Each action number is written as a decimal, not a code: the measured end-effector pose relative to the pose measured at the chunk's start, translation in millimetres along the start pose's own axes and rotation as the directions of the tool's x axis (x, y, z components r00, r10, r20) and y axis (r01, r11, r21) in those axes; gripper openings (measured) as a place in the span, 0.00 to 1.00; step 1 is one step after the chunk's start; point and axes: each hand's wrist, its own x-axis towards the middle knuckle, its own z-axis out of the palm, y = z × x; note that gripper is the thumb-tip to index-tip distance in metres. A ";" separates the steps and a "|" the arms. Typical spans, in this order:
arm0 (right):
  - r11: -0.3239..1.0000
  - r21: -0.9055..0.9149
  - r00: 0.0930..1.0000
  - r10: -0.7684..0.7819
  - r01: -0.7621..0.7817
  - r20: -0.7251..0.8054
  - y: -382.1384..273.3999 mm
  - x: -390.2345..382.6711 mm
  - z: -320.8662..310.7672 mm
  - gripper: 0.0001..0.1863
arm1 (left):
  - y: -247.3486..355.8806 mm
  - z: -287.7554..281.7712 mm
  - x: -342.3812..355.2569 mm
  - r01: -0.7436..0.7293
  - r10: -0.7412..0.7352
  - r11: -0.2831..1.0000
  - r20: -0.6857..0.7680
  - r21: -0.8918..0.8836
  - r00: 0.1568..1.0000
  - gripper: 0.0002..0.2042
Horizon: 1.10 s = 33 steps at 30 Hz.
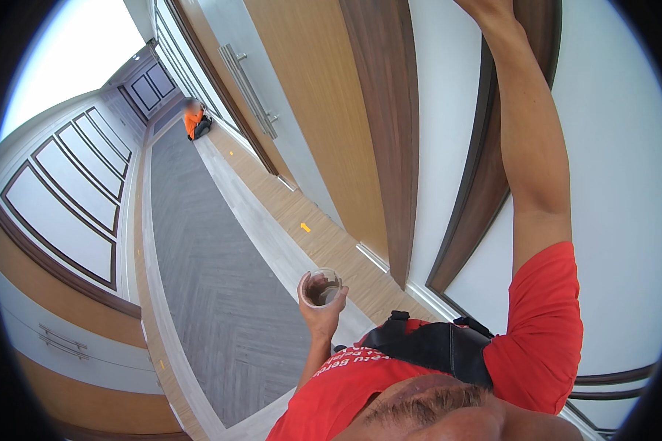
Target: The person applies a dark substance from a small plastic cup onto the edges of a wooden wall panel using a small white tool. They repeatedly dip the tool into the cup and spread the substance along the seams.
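My left hand point(318, 314) is wrapped round a clear cup point(321, 292) with dark brown contents at the lower middle, over the corridor floor. My right arm is stretched up along the right side, with my right hand point(493, 9) at the top edge against or near the dark wooden trim point(537, 40) on the white wall point(603, 184). Its fingers are cut off by the edge of the picture, so what they hold or touch is hidden.
A person in orange point(196, 121) sits on the floor farther along the corridor, beside the right wall. A wooden door point(324, 110) with long metal handles point(246, 88) stands beside me. Cabinets point(73, 323) and framed wall panels point(59, 206) line the left; grey flooring point(206, 279) runs between.
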 end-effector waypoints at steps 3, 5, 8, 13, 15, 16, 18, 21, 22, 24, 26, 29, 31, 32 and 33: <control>0.999 0.042 1.000 -0.007 0.008 -0.024 -0.3 -0.5 1.1 0.09 | -2.0 -0.3 -0.2 -0.006 0.006 1.000 -0.004 -0.003 1.000 0.41; 1.000 -0.007 1.000 0.008 -0.008 0.001 0.5 -0.5 -1.2 0.09 | 2.5 1.0 -0.5 -0.007 0.007 1.000 0.000 0.012 1.000 0.41; 0.994 0.025 0.994 0.108 -0.109 0.028 -7.0 -5.9 -10.3 0.09 | 4.5 3.5 -0.6 0.002 -0.002 1.000 0.004 0.022 1.000 0.41; 0.986 0.096 0.989 0.143 -0.140 -0.032 -21.2 -19.5 -29.0 0.08 | 3.6 0.5 0.0 0.029 -0.030 0.999 0.022 0.030 0.999 0.43; 0.980 0.118 0.985 0.166 -0.158 -0.056 -27.5 -30.1 -37.3 0.08 | 1.9 0.8 -0.1 -0.002 0.001 0.999 0.017 0.046 1.000 0.41; 0.979 0.100 0.981 0.183 -0.176 -0.062 -32.7 -36.6 -42.9 0.08 | 3.3 1.4 0.0 -0.001 0.000 0.999 0.023 0.049 1.000 0.41; 0.972 0.091 0.973 0.224 -0.219 -0.051 -41.0 -49.2 -54.7 0.08 | 6.2 4.9 0.7 -0.001 -0.002 0.999 0.040 0.051 0.999 0.42; 0.956 0.119 0.963 0.270 -0.267 -0.014 -45.4 -74.2 -65.3 0.07 | 3.5 6.0 1.0 0.006 -0.008 0.999 0.040 0.052 0.999 0.42; 0.958 0.121 0.965 0.262 -0.259 -0.008 -44.3 -85.5 -66.4 0.07 | 2.8 4.5 0.6 0.016 -0.019 0.999 0.044 0.046 0.999 0.42; 0.954 0.125 0.961 0.277 -0.273 -0.016 -42.4 -102.6 -69.0 0.07 | 3.8 5.3 1.3 0.033 -0.035 0.999 0.066 0.023 0.997 0.43; 0.933 0.148 0.941 0.337 -0.328 -0.038 -39.3 -121.0 -68.0 0.07 | 7.1 8.6 1.7 0.027 -0.030 0.999 0.077 0.038 0.997 0.43; 0.961 0.125 0.969 0.245 -0.247 0.031 -28.8 -145.9 -75.7 0.11 | 7.4 10.5 3.0 0.019 -0.024 0.998 0.092 0.053 0.995 0.43; 0.934 0.130 0.942 0.321 -0.332 0.093 -35.8 -169.1 -77.7 0.10 | 9.2 10.5 3.1 0.019 -0.025 0.998 0.096 0.061 0.995 0.43; 0.931 0.134 0.938 0.325 -0.340 0.118 -36.0 -181.6 -79.3 0.10 | 11.5 11.9 2.6 0.021 -0.027 0.998 0.097 0.062 0.995 0.43; 0.927 0.140 0.933 0.328 -0.348 0.147 -37.5 -194.1 -80.2 0.10 | 12.3 12.5 2.0 0.025 -0.031 0.998 0.096 0.062 0.995 0.43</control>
